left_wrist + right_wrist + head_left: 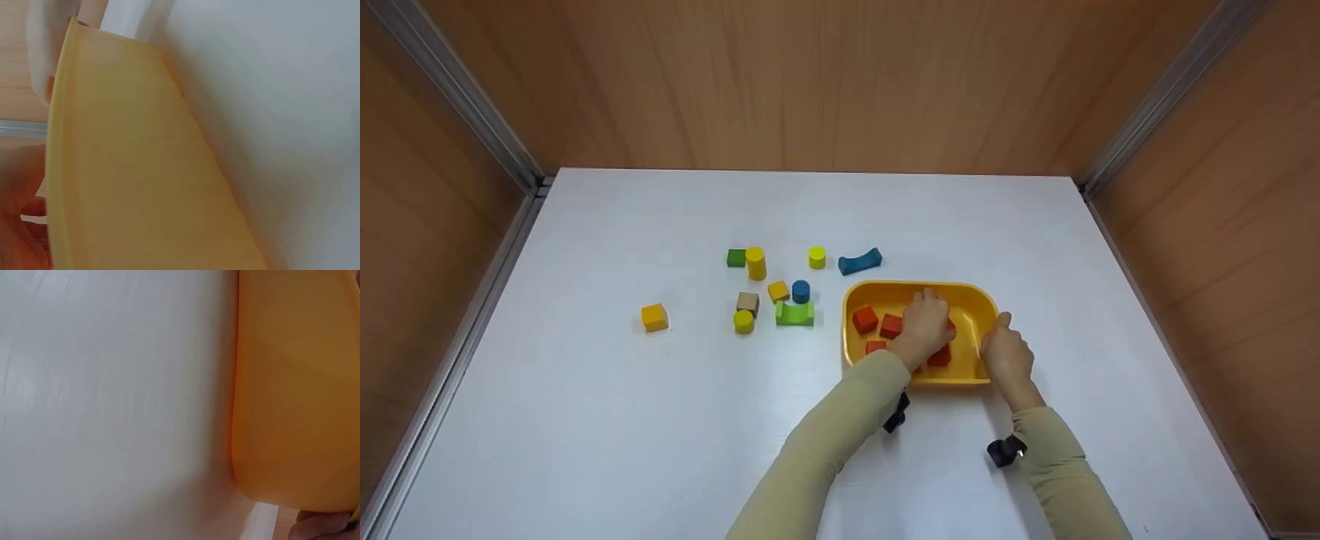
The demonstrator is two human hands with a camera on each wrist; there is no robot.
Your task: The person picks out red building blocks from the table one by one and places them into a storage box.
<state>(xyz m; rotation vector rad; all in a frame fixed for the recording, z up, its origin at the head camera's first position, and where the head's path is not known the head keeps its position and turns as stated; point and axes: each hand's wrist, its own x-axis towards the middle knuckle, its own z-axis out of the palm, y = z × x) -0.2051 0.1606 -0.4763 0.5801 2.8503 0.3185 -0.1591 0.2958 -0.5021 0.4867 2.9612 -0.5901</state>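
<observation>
A yellow tray [952,382] holding several red cubes [865,319] is on the white table. Its outer wall fills much of both the left wrist view [135,146] and the right wrist view [298,394]. My left hand [924,324] reaches inside, its fingers down among the cubes; one red cube shows just right of it. Whether the fingers hold a cube I cannot tell, as the back of the hand and the tray wall hide them. With my right hand [1009,354] I grip the tray's right rim, fingers [320,526] curled at its corner.
Left of the tray lie loose blocks: a blue curved block [860,262], a light green arch [795,313], yellow cylinders [756,264], a blue cylinder [801,292] and a green block [736,258]. A yellow-orange cube [654,318] sits farther left. Wooden walls [810,82] enclose the table.
</observation>
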